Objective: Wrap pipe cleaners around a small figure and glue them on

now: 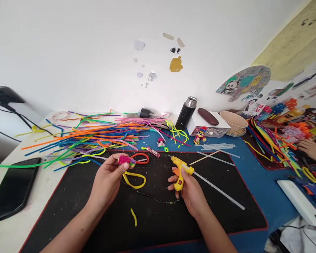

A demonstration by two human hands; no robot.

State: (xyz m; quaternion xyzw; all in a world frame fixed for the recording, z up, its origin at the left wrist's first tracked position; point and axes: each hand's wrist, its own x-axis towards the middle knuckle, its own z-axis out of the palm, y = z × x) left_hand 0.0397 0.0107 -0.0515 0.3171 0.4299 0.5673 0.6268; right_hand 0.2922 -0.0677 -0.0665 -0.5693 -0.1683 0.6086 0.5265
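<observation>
My left hand [107,179] is closed in a pinch on a small pink coiled pipe-cleaner piece [126,160] with yellow and green in it, held above the black mat [94,218]. A yellow pipe-cleaner loop [134,180] trails just below it. My right hand [191,189] grips the handle of a yellow hot glue gun [181,168]; its nozzle points up and left, a clear glue stick [218,189] sticks out behind it. Orange-handled scissors [140,158] lie beside the pink piece.
A heap of coloured pipe cleaners [89,137] covers the back left. A phone [12,189] lies at left. A black flask [185,112], a white box [208,124] and a bowl [235,123] stand behind. Another person's hand [312,149] rests at far right among more pipe cleaners.
</observation>
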